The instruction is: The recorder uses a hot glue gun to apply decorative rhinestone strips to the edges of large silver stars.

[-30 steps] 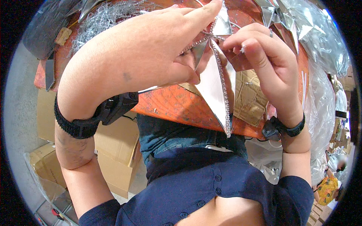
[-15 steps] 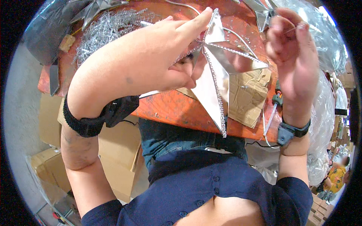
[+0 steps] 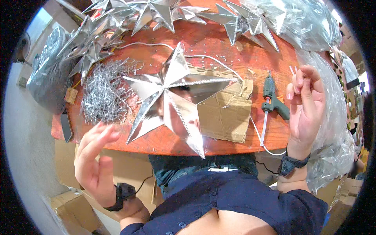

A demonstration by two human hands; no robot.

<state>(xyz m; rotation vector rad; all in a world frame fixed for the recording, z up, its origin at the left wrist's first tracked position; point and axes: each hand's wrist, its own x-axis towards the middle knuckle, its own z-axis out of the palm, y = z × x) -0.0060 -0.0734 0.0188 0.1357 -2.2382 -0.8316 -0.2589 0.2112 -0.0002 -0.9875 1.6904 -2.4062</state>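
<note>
A shiny silver star (image 3: 182,107) with beaded trim along its ridges lies on the orange-red table (image 3: 172,145), its lowest point reaching past the front edge. Left of it, my left hand (image 3: 96,160) is raised in front of the table edge, fingers spread and holding nothing. My right hand (image 3: 307,103) is up at the right with curled fingers drawn together; what they hold, if anything, is not clear. Two thin white sticks show beside those fingertips. Nearest to that hand is a dark green glue gun (image 3: 269,92) with a clear glue stick in its back.
Flattened brown cardboard (image 3: 231,111) lies partly under the star. Tangled silver beaded trim (image 3: 105,92) is heaped at the left. More silver stars (image 3: 156,13) line the far edge. Clear plastic wrap (image 3: 333,105) hangs at the right. A white cord (image 3: 213,58) crosses the table.
The star has gone from my left hand onto the table. My left hand has let go and drawn back to the lower left. My right hand is now lower in the view.
</note>
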